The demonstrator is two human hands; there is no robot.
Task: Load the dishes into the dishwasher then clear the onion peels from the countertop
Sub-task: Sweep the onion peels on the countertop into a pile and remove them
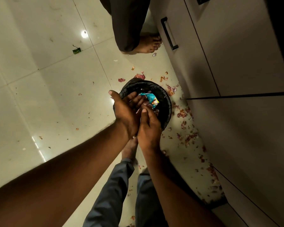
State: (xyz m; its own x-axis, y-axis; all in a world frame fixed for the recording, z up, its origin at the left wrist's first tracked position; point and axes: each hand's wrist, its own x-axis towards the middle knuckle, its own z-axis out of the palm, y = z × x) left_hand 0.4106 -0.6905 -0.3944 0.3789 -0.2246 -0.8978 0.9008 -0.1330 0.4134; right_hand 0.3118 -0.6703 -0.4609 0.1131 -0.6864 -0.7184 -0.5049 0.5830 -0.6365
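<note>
Both my hands hover over a small black bin (164,95) lined with a dark bag, standing on the floor. My left hand (125,110) is cupped, palm up and fingers fairly straight, over the bin's left rim. My right hand (148,126) lies against the left palm, fingers brushing across it, with a few pale onion peel bits (145,105) at the fingertips. Inside the bin lies a blue wrapper (152,99). Many purple onion peels (182,114) are scattered on the floor around the bin.
Grey cabinet fronts with a black handle (168,33) run along the right. Another person's bare foot (146,45) and dark trouser leg stand just beyond the bin. A green wrapper (77,50) lies on the glossy tiled floor at the left. My own legs are below.
</note>
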